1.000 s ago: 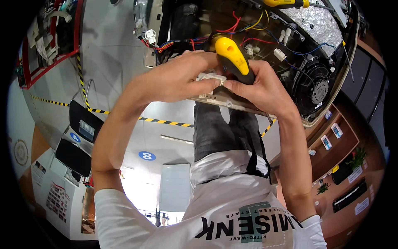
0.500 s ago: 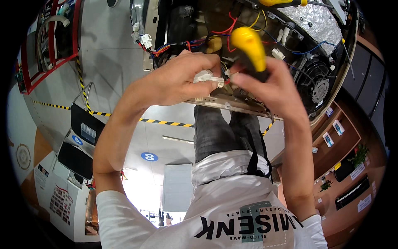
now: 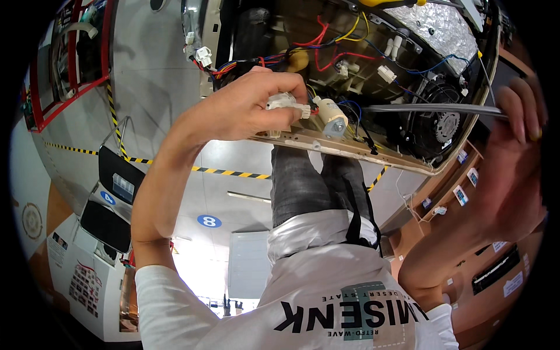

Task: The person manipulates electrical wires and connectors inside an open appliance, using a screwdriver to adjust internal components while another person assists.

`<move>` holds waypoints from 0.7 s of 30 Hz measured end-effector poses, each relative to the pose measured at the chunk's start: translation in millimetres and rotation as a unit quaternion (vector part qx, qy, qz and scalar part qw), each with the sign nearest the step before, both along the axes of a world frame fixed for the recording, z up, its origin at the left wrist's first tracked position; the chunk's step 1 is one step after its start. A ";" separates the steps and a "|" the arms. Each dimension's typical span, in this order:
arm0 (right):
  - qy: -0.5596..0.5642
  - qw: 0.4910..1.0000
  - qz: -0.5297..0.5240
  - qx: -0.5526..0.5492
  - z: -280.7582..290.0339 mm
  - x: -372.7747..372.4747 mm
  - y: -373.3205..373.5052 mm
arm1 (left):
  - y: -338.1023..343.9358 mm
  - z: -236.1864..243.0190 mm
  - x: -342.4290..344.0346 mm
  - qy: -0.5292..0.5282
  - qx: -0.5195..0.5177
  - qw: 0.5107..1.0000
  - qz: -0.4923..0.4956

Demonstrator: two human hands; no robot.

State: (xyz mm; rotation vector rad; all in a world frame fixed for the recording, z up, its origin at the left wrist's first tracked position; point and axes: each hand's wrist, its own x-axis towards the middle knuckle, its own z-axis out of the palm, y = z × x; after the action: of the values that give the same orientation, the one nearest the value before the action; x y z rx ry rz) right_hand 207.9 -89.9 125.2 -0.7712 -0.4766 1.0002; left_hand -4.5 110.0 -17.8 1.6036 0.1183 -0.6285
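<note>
So closest to my camera is the right hand [image 3: 516,151], blurry out at the edge, fingers curled around one end of a long grey metal shaft [image 3: 437,108] that sticks out over the opened casing [image 3: 210,39]; whatever's inside the palm, I can't make out. My left hand [image 3: 248,111] is pinching a whitish plastic connector [image 3: 304,111] between thumb and fingers, just over the beige rim [image 3: 350,149]. A red wire [image 3: 314,109] comes right up to its end, but I can't tell if it's plugged in. Just beside that sits a white cylinder [image 3: 333,118]. Progress-wise I'd call it mid-job: casing already open, insides exposed, coloured wiring [image 3: 230,68] looking only partly joined. Further in, one loose white connector [image 3: 386,73] isn't visibly mated to anything, and a white plug [image 3: 203,56] hangs at the casing's left side, so both look undone to me. Past those there's a foil sheet [image 3: 443,32], then striped tape [image 3: 233,173] way down on the floor.
</note>
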 end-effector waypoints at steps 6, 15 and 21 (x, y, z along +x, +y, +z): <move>0.010 0.982 -0.169 -0.083 -21.5 -76.9 14.3 | 0.7 6.3 3.9 0.030 -0.041 0.999 0.016; 0.020 0.979 -0.183 -0.087 -26.8 -80.3 13.7 | -2.1 0.3 0.7 0.020 -0.080 0.996 0.041; 0.023 0.977 -0.192 -0.086 -27.9 -82.7 12.3 | -2.5 -0.8 0.0 0.021 -0.065 0.997 0.035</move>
State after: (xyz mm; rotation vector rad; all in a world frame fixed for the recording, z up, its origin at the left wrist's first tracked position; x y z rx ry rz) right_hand 125.2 -77.6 97.4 -0.9516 -0.1882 0.7006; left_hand -4.5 107.5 -18.6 1.4552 0.1606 -0.6035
